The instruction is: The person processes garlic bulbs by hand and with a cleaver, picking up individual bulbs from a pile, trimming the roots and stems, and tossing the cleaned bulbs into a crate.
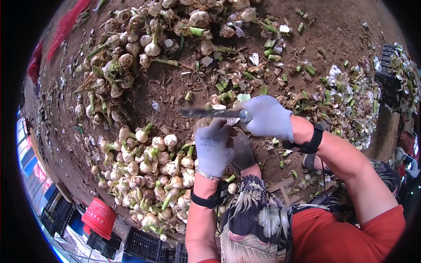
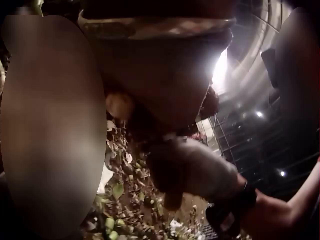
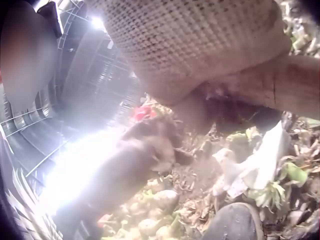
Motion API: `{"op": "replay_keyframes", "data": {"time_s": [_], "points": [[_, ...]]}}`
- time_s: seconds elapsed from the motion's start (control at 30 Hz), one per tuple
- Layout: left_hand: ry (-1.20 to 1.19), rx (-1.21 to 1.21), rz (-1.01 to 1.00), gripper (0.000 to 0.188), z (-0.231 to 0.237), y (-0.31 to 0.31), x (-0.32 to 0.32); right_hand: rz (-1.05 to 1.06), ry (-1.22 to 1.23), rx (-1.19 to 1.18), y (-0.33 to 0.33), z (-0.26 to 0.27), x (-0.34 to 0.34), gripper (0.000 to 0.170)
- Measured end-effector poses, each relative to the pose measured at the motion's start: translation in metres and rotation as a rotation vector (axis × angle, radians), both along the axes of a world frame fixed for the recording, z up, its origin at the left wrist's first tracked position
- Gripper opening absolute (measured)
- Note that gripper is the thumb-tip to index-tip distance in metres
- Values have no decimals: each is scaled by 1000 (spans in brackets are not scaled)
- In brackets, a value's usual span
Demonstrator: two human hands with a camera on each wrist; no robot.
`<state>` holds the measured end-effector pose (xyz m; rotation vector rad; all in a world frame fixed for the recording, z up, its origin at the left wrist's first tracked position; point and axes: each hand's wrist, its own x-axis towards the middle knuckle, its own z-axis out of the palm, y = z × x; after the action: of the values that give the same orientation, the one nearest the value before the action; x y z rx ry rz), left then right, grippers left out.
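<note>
My right hand (image 1: 266, 117), in a pale knit glove, grips a knife (image 1: 206, 113) whose dark, motion-blurred blade points left. In the right wrist view its wooden handle (image 3: 290, 82) comes out from under the gloved palm. Just below the blade is my left hand (image 1: 215, 147), also gloved, with its fingers curled round a garlic bulb, mostly hidden in the head view. A pale round bulb (image 2: 120, 105) shows blurred beside that hand in the left wrist view. Trimmed garlic bulbs (image 1: 144, 168) lie heaped to the left of my left wrist.
Untrimmed garlic with long stems (image 1: 118, 57) lies on the soil at the upper left. Cut stem pieces (image 1: 226, 85) and peelings (image 1: 351, 101) litter the ground ahead and right. A red bucket (image 1: 99, 218) and black crates (image 1: 142, 243) stand lower left. My shoe (image 1: 242, 151) is below the hands.
</note>
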<state>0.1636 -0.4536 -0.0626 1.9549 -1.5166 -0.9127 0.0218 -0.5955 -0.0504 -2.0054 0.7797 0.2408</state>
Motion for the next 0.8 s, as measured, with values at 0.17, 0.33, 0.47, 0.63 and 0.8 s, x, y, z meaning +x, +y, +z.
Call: {"op": "replay_keyframes", "data": {"time_s": [0.17,0.33,0.47,0.63,0.8], "points": [[-410,-291,247,19,26,44,30,73,441,-28,-14,-34,-29,18],[-1222,696,665,46,84,163,108,-374,153,-117,-26,-48,-90,25],[-587,299,837,54,54,126,100,-437,198,-94,-29,-53,-83,28],[-147,321,496,62,-16,-114,60,-504,159,12,-33,-47,-72,28],[-343,467,277,67,-87,-210,61,-628,7,38,-45,-48,-70,32]]}}
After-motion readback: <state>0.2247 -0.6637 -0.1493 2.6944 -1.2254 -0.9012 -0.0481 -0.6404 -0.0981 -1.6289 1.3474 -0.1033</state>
